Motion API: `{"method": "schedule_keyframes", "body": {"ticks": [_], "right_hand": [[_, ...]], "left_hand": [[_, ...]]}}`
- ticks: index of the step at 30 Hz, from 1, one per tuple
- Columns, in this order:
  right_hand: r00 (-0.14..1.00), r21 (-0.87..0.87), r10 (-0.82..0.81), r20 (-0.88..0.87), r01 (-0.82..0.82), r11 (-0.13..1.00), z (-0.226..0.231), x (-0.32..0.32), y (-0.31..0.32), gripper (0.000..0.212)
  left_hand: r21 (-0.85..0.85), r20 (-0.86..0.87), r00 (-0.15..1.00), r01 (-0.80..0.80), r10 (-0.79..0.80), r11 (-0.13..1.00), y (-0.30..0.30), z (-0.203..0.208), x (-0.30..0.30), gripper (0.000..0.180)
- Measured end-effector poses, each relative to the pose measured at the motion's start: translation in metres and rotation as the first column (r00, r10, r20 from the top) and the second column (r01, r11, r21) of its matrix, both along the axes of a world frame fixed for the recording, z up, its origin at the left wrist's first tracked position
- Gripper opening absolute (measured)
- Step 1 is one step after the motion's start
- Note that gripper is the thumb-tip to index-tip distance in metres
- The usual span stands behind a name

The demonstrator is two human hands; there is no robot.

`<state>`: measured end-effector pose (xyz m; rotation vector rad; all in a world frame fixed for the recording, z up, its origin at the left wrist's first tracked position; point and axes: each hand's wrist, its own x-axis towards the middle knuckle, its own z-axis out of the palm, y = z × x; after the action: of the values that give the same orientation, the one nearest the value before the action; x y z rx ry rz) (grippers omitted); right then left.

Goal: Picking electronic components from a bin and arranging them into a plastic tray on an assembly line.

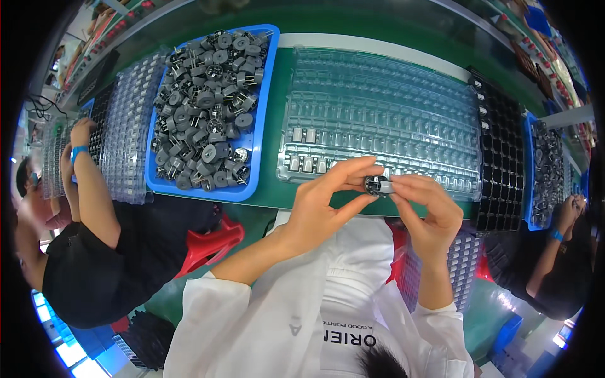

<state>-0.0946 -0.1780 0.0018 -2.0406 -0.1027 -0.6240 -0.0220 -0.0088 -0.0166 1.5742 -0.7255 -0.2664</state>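
Dark round part: was held over the near edge of the clear tray
Long axis: ran left to right, silver block pointing right
Left grip: pinched the part's left side
Right grip: pinched the block

Small part partly behind fingertips

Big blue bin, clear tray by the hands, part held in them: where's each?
Blue bin (263, 113): head view, its right side.
Clear tray (384, 110): head view, bare compartments near its middle.
Held part (373, 185): head view, its dark round body.
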Motion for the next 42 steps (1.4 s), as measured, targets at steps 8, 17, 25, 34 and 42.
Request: {"method": "schedule_keyframes", "body": {"ticks": [8, 17, 25, 34, 42], "right_hand": [[0.998, -0.069, -0.023, 0.052, 0.027, 0.997, -0.001, 0.001, 0.005, 0.02], [0.998, -0.15, 0.002, 0.062, 0.008, 0.989, 0.002, 0.001, 0.008, 0.019], [0.998, -0.205, 0.06, -0.017, -0.062, 0.977, -0.002, 0.004, 0.021, 0.025], [0.976, -0.046, -0.155, -0.151, 0.15, 0.988, -0.002, -0.014, -0.024, 0.023], [0.83, -0.296, -0.541, -0.135, 0.487, 0.821, -0.006, -0.016, -0.166, 0.023]], "left_hand": [[0.015, 0.034, 0.999, -0.004, 0.004, 1.0, -0.002, 0.002, -0.003, 0.052], [0.025, 0.062, 0.998, 0.005, -0.007, 1.0, 0.003, 0.002, -0.003, 0.051], [0.013, -0.27, 0.96, 0.074, -0.068, 0.997, 0.018, 0.006, 0.0, 0.046], [0.594, 0.671, 0.723, -0.657, 0.164, 0.464, 0.128, 0.029, 0.063, 0.04], [0.331, 0.429, 0.797, -0.576, 0.424, 0.748, 0.181, 0.031, 0.089, 0.036]]}}
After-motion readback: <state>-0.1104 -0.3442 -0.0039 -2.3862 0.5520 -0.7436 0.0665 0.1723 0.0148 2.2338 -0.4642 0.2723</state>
